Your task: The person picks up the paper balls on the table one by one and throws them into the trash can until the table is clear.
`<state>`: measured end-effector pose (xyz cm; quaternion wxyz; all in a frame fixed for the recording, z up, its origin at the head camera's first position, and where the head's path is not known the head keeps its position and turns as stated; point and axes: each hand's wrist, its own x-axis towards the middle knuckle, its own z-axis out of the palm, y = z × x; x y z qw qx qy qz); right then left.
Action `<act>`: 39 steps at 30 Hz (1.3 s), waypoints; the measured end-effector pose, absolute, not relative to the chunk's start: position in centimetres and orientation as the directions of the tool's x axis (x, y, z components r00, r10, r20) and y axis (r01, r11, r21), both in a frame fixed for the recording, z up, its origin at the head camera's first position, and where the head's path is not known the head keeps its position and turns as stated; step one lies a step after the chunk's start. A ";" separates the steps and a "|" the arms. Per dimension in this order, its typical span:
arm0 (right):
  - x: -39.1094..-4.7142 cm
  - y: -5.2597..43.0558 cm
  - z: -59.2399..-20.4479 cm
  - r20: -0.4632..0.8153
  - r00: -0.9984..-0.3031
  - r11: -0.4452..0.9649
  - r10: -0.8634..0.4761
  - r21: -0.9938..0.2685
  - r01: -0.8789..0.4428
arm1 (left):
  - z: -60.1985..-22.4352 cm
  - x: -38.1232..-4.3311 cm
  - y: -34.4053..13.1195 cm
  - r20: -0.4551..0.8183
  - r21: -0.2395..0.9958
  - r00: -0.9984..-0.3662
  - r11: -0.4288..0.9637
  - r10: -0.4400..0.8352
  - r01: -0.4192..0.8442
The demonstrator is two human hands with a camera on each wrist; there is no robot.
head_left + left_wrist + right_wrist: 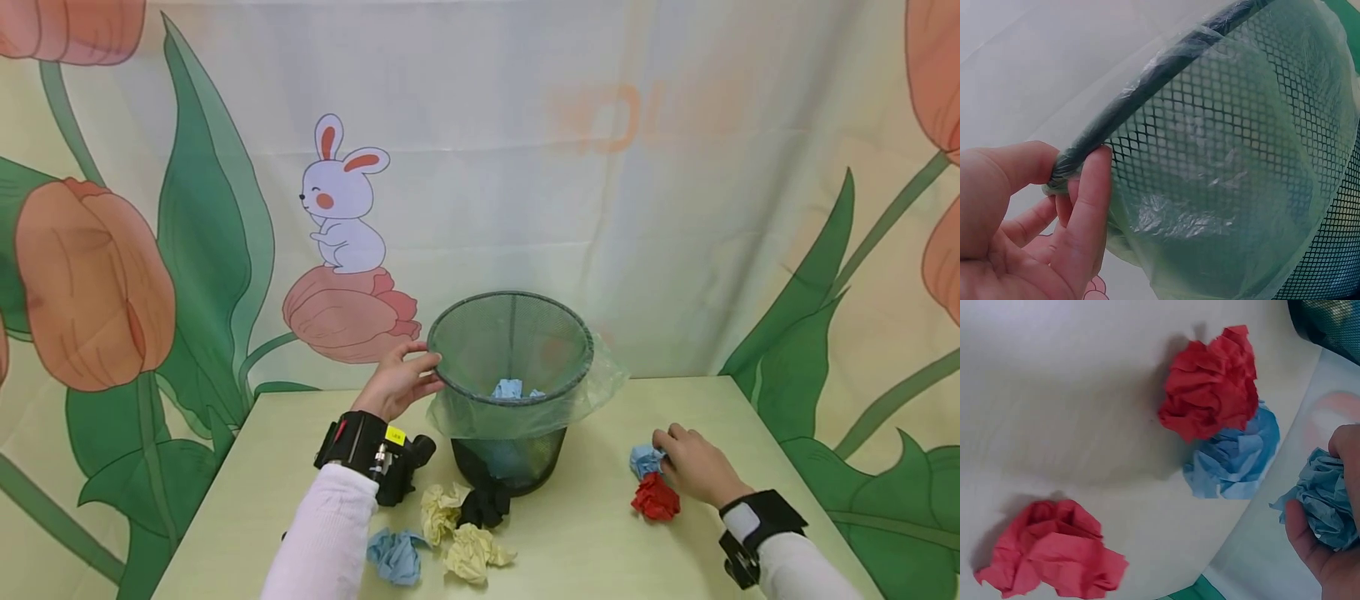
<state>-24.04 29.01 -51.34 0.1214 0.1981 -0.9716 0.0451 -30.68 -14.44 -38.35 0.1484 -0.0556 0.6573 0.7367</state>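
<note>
At the left side of the mesh wastebasket, my left hand pinches the rim through the green plastic bag that lines it and folds over outside. My right hand holds a crumpled blue paper ball between thumb and fingers; in the head view the hand hides it. Close by, another crumpled blue paper lies on the table against a red paper ball. A second red paper ball rests apart from them. Pieces of blue paper show inside the basket.
In front of the basket lie two yellow paper balls, a black crumpled piece and a blue paper ball. Black wrist gear sits on my left forearm. A printed curtain hangs behind the table.
</note>
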 end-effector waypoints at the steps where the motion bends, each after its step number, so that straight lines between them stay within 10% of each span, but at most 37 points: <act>1: -24.2 29.0 -51.1 0.258 -0.890 0.916 -0.377 -0.040 -0.400 | -38.3 -30.7 -14.4 -0.278 0.952 -0.950 -0.093 0.144 -0.293; 39: -29.7 26.3 -39.2 0.339 -0.799 0.860 -0.497 0.065 -0.507 | -38.3 -30.7 -14.3 -0.275 0.952 -0.951 -0.098 0.141 -0.289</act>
